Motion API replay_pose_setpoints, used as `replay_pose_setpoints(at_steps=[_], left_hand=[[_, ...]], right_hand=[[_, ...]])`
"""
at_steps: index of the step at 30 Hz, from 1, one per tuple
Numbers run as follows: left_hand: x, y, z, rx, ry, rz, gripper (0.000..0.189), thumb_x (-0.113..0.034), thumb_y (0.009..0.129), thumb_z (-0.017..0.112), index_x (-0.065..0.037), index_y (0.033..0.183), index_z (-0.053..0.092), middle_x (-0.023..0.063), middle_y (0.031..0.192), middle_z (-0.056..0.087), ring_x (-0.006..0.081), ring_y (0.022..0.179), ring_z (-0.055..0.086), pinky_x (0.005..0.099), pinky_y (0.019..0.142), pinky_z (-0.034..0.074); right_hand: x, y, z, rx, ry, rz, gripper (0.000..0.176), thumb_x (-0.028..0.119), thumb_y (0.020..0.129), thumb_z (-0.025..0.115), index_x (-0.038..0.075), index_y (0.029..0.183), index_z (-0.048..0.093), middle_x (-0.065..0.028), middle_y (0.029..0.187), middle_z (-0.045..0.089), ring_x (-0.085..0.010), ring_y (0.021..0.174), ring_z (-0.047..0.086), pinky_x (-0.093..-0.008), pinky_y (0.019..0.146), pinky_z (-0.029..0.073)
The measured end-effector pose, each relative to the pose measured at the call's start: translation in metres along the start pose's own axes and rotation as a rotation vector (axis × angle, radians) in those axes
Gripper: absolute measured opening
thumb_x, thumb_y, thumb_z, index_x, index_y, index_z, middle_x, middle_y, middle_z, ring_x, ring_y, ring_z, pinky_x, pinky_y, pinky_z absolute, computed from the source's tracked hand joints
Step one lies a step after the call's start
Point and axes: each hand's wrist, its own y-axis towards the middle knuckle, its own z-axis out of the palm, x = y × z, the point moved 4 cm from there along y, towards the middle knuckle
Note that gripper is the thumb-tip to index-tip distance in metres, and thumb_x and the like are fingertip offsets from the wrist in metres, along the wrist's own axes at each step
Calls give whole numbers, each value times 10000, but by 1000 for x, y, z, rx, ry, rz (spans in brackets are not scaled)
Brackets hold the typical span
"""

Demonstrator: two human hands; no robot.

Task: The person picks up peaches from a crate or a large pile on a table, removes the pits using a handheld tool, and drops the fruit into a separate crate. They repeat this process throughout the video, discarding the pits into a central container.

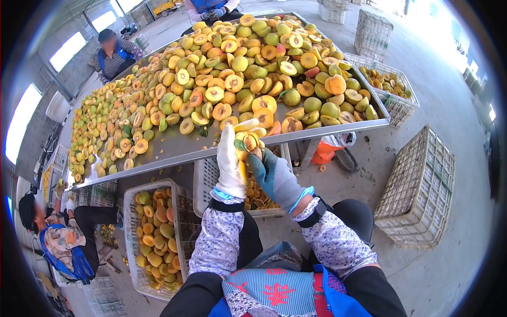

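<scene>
White-gloved left hand [230,166] is gripping a round yellow-green fruit [245,141] close to the near rim of the grey metal table [169,150], while the grey-and-blue-gloved right hand [275,177] is pinching this fruit's lower side.

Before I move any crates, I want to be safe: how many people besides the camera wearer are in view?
3: a first person across the table, a second person at the picture's upper left, a third person at its lower left. More may be hidden.
</scene>
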Motion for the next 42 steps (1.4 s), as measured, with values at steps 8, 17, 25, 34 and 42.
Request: replay_pose_setpoints(at_steps=[8, 17, 25, 34, 42], left_hand=[[1, -6, 2, -190, -11, 114, 589, -493, 1065, 404, 32, 1161, 653, 172, 1039, 712, 263, 940, 699, 375, 818, 589], [-8, -6, 5, -156, 151, 55, 581, -499, 1031, 476, 42, 1032, 687, 168, 880, 725, 257, 722, 708, 348, 628, 592], [-19, 3, -3, 196, 372, -125, 542, -482, 1033, 457, 9, 965, 676, 179, 844, 708, 236, 688, 688, 341, 592, 558], [-9, 5, -29, -165, -122, -20, 482, -486, 1023, 483, -49, 941, 671, 139, 842, 691, 281, 693, 671, 404, 596, 575], [-82, -42, -92, -567, 407, 124, 465, -441, 1009, 547, -4, 991, 707, 127, 890, 729, 239, 748, 706, 339, 663, 575]], right_hand=[[-19, -10, 17, 121, 43, 125, 312, 279, 1042, 556, -21, 1084, 632, -238, 889, 695, -217, 801, 667, -395, 736, 523], [-24, -17, 29, 160, 292, 123, 427, 380, 1062, 502, -19, 999, 640, -37, 785, 676, -193, 679, 630, -339, 630, 519], [-1, -15, 7, 556, 366, 680, 503, 539, 1045, 438, 109, 821, 572, 27, 583, 485, -72, 434, 433, -241, 383, 349], [-26, -15, 15, 555, 116, 343, 481, 470, 1026, 519, 33, 881, 660, -116, 641, 610, -247, 525, 586, -389, 522, 487], [-32, -18, -1, 223, -412, 94, 293, 306, 967, 635, 17, 948, 679, -240, 824, 689, -443, 782, 670, -510, 677, 524]])
